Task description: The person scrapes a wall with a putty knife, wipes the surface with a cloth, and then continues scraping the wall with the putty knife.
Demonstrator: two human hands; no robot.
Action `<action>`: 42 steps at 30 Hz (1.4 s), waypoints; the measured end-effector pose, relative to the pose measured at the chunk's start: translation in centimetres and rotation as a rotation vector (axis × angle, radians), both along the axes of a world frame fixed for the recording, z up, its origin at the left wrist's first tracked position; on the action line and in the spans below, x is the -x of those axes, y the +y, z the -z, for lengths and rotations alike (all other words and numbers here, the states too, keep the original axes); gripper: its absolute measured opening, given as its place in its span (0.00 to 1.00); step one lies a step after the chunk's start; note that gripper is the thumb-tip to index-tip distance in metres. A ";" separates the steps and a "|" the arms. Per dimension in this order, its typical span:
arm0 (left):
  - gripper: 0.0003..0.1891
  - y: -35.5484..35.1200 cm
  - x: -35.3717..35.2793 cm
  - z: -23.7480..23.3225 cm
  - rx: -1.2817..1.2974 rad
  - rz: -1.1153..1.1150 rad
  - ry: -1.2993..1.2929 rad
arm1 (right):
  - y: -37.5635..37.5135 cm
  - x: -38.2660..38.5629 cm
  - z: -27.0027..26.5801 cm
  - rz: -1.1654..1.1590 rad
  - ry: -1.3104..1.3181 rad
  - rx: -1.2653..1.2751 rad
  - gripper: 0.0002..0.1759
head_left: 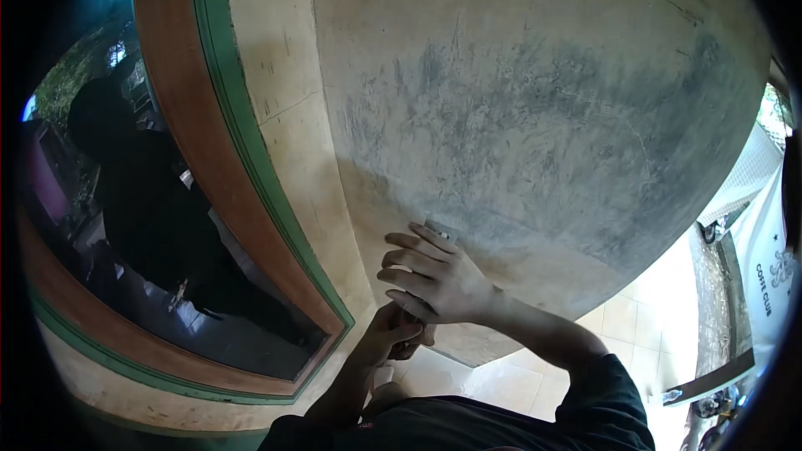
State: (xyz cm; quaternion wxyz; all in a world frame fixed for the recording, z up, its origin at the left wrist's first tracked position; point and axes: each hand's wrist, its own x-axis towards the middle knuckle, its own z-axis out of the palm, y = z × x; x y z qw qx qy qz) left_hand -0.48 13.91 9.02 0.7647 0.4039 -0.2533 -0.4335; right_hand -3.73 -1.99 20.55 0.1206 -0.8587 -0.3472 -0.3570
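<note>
My right hand (439, 278) is raised in front of a grey-smeared wall (535, 134), its fingers spread and slightly bent. A small pale, flat object (441, 230) shows just beyond its fingertips; whether the hand touches it is unclear. Just below, my left hand (393, 336) has its fingers curled round something dark, partly hidden behind my right hand. The heel of my right hand is close to the left fingers.
On the left stands a dark glass pane with a brown and green frame (242, 134), reflecting a person's outline. Pale floor tiles (501, 384) lie below the wall. A white banner (764, 250) and parts of a vehicle (710, 405) are at the right.
</note>
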 end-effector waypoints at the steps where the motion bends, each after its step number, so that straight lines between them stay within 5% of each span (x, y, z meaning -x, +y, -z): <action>1: 0.16 0.0 -1.2 0.1 0.040 0.032 0.008 | 0.2 -2.1 -0.7 -0.041 -0.017 0.045 0.08; 4: 0.20 -0.1 -4.6 -1.7 0.199 0.091 0.036 | 0.0 -6.2 -2.9 0.183 0.300 0.412 0.16; 5: 0.23 -0.2 -5.7 -2.8 0.312 0.113 0.061 | -0.4 -8.0 -3.2 0.152 0.194 0.403 0.25; 9: 0.25 -1.5 -10.1 -5.3 0.447 0.177 0.145 | 0.1 -12.5 -7.3 0.365 0.281 0.591 0.31; 15: 0.21 -4.2 -16.0 -10.4 0.549 0.251 0.274 | 0.7 -18.1 -12.1 0.503 0.299 0.407 0.33; 18: 0.20 -3.3 -15.2 -8.4 0.570 0.291 0.401 | 1.0 -19.9 -9.0 0.367 0.218 0.449 0.33; 31: 0.18 -3.6 -19.5 -9.9 0.610 0.373 0.348 | 2.3 -22.0 -12.7 0.605 0.403 0.598 0.18; 36: 0.16 -3.0 -19.3 -11.4 0.538 0.253 0.364 | 2.6 -22.8 -12.2 0.655 0.273 0.496 0.28; 38: 0.17 -2.5 -19.0 -9.2 0.580 0.370 0.406 | 2.1 -22.1 -10.7 0.582 0.298 0.615 0.17; 42: 0.17 -4.4 -21.0 -11.2 0.628 0.355 0.348 | 2.3 -23.1 -13.5 0.675 0.343 0.479 0.18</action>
